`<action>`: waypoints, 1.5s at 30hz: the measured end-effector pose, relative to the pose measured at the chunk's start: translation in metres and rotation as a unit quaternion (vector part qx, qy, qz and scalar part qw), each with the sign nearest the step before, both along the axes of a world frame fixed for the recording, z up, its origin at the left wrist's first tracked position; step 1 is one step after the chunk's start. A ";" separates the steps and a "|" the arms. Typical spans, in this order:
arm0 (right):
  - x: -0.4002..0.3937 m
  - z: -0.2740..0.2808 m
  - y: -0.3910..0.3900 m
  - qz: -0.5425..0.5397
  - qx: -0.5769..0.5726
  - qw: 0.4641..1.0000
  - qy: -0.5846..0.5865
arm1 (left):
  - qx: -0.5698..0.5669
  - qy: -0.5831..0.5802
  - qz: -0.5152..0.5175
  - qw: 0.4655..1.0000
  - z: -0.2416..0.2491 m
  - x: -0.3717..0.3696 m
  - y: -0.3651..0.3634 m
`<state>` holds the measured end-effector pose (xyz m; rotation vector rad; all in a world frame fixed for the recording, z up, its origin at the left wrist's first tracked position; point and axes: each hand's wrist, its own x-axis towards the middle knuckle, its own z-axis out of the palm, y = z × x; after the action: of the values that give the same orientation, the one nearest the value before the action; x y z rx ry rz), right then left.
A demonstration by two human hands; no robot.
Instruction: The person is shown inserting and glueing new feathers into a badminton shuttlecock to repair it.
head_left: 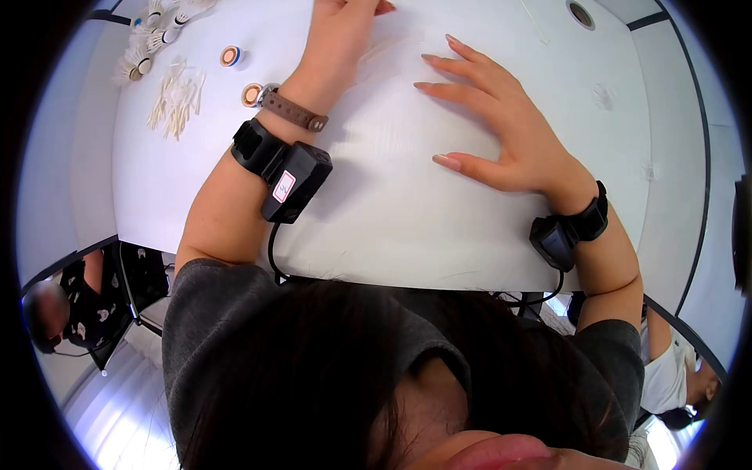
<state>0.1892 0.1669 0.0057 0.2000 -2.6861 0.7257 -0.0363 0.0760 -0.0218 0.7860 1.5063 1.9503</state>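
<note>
My left hand [348, 14] reaches to the top edge of the view. Most of its fingers are cut off there, so what they hold, if anything, is hidden. Faint pale strips [385, 53] lie on the white table [376, 227] between my two hands. My right hand [495, 117] is spread over the table with its fingers apart and nothing in it. Beside my left wrist are two small round pieces with tan, cork-like tops: one with a blue band [230, 56] and another [251, 95] close to my watch strap.
Several feather shuttlecocks [159, 37] lie at the far left, above a pile of loose pale feather pieces [176, 102]. A tape roll [580, 14] is at the far right. Cabled black devices [299, 182] sit on both wrists. Other people appear beyond the side panels.
</note>
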 end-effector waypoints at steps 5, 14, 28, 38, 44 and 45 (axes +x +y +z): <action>0.000 0.003 0.000 0.014 0.036 0.999 -0.001 | 0.036 -0.152 -0.221 0.963 0.011 0.000 -0.004; 0.001 0.000 -0.001 0.059 0.051 0.996 -0.034 | 0.038 -0.303 -0.357 0.883 0.010 -0.003 -0.004; 0.000 0.005 0.001 0.067 0.050 0.996 -0.040 | 0.025 0.108 -0.046 0.993 0.005 0.005 -0.001; -0.002 0.000 -0.003 0.044 0.104 0.991 -0.067 | 0.013 0.094 -0.049 0.994 0.002 0.003 0.000; -0.003 -0.001 0.000 0.006 0.056 0.998 0.004 | 0.003 0.110 -0.046 0.993 0.001 0.002 0.000; -0.002 -0.001 0.001 -0.006 0.042 0.999 0.026 | 0.004 0.102 -0.045 0.994 0.001 0.002 0.001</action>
<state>0.1867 0.1681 0.0049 0.2198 -2.6684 0.5977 -0.0340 0.0765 -0.0208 1.0666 1.5496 1.8563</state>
